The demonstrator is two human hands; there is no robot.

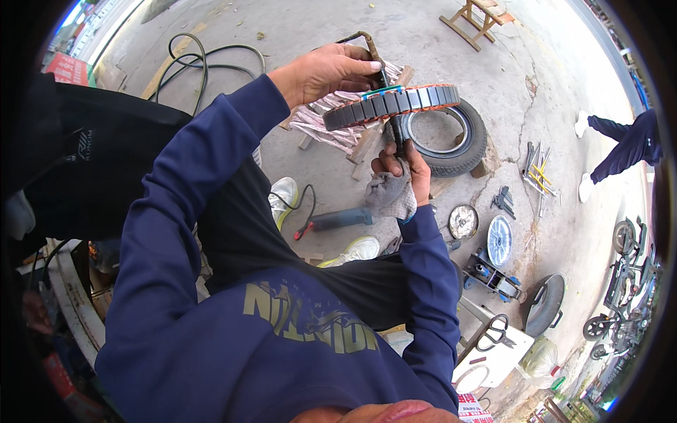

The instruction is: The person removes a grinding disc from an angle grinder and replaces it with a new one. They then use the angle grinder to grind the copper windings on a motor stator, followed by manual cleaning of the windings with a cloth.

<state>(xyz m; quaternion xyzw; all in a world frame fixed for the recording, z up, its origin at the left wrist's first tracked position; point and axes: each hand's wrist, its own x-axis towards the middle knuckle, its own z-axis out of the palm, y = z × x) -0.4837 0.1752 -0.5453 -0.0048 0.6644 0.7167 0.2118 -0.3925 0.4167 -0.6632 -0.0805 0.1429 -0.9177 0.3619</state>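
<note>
Stator [388, 106]: upper centre of frame | left hand [330, 73] pinching axle [397, 131] top by cable [371, 46] | right hand [417, 173] gripping axle bottom, with rag [392, 194] | support both ends, don't kink cable

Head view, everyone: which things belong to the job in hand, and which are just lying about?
In the job:
segmented ring on its shaft, held by left hand and right hand
grey cloth, in the right hand
tyred wheel close by, probably

Lying about, apparently:
scissors
black pan
wooden stool
</note>
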